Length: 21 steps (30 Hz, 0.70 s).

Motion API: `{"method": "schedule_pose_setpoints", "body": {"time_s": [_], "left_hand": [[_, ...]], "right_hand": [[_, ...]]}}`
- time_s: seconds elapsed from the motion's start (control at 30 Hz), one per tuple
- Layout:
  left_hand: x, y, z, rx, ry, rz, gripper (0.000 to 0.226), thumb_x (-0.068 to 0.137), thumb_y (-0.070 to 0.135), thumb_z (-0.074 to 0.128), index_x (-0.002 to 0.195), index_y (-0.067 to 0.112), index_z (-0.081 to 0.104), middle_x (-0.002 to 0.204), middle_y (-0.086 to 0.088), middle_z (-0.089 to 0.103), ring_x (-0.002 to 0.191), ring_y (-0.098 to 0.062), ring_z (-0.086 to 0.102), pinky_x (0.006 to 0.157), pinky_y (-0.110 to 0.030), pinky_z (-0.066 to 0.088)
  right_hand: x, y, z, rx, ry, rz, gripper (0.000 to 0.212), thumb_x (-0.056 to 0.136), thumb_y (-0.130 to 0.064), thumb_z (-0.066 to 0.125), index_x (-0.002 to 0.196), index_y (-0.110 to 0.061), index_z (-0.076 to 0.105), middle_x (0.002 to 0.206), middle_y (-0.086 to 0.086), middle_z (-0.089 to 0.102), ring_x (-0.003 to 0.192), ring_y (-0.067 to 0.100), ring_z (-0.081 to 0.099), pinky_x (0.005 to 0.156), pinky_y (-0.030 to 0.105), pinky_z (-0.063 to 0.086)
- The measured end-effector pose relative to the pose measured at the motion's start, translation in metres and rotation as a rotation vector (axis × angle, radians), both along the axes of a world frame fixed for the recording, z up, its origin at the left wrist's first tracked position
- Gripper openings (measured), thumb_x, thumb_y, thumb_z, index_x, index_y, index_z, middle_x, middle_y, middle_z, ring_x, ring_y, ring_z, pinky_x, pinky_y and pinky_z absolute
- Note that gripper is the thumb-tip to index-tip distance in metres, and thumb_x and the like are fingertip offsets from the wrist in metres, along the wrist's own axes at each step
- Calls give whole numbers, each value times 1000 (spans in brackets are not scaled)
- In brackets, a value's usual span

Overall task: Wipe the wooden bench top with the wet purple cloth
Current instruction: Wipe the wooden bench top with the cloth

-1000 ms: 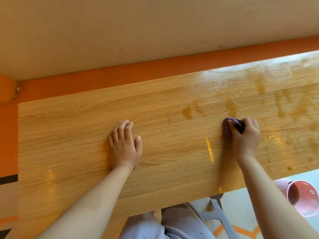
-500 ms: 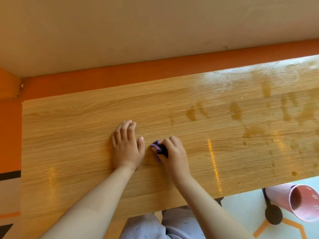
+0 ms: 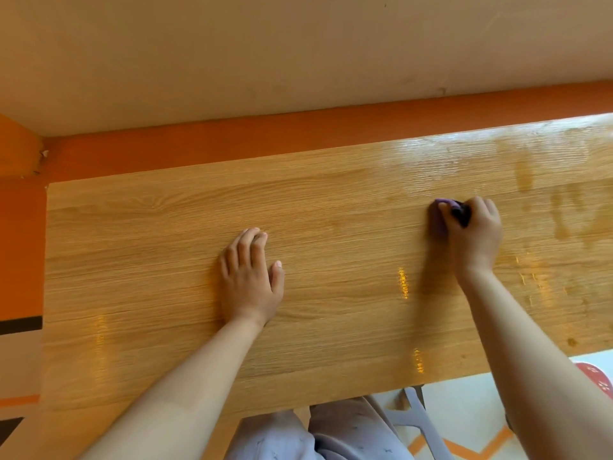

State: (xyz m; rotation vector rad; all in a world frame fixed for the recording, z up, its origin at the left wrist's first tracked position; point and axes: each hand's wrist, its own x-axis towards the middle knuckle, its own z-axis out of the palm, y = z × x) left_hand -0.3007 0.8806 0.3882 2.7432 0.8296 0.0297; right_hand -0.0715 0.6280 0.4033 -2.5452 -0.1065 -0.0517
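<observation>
surface: wooden bench top (image 3: 149,260), light grain, shiny | left hand (image 3: 250,287) lies flat on it, fingers straight | right hand (image 3: 477,237) grips purple cloth (image 3: 440,212) against it | dark wet patches (image 3: 524,175) near the right end

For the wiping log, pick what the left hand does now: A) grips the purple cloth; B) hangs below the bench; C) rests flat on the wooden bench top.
C: the left hand lies flat, fingers straight, on the light wooden bench top; the right hand grips the small purple cloth.
</observation>
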Motion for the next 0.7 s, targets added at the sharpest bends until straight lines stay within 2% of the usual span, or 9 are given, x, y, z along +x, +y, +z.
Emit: {"method": "schedule_pose_setpoints", "body": {"time_s": [0.17, 0.37, 0.5, 0.6, 0.7], "left_hand": [[1, 0, 0, -12, 0, 5, 50, 87, 36, 40, 129, 10, 46, 139, -8, 45, 131, -29, 37, 106, -48, 31], [0, 0, -1, -16, -2, 10, 50, 86, 35, 42, 129, 10, 46, 140, -9, 45, 132, -29, 36, 107, -47, 28], [0, 0, -1, -12, 9, 5, 50, 87, 35, 43, 131, 11, 45, 141, -7, 44, 133, -28, 36, 108, -49, 29], [0, 0, -2, -17, 4, 6, 50, 86, 35, 44, 130, 11, 45, 140, -7, 45, 133, -28, 36, 108, -49, 29], [0, 1, -2, -11, -12, 4, 49, 86, 34, 45, 129, 11, 46, 139, -8, 46, 131, -28, 37, 108, -47, 29]], "right_hand": [[-40, 19, -5, 3, 11, 27, 26, 85, -24, 66, 77, -5, 50, 85, 14, 53, 79, 32, 51, 68, 34, 36], [-100, 115, -6, 123, 60, 327, 26, 84, -28, 69, 75, -10, 53, 82, 5, 54, 77, 18, 47, 65, 25, 33], [-96, 147, -7, 102, 2, 472, 27, 85, -30, 67, 76, -8, 53, 82, 3, 54, 79, 16, 47, 63, 25, 36], [-66, 131, -7, 110, -1, 434, 28, 84, -30, 68, 76, -8, 53, 84, 5, 54, 79, 17, 46, 64, 27, 34], [-24, 94, -5, 98, 1, 274, 28, 84, -29, 68, 76, -7, 52, 85, 9, 54, 79, 22, 48, 66, 27, 32]]}}
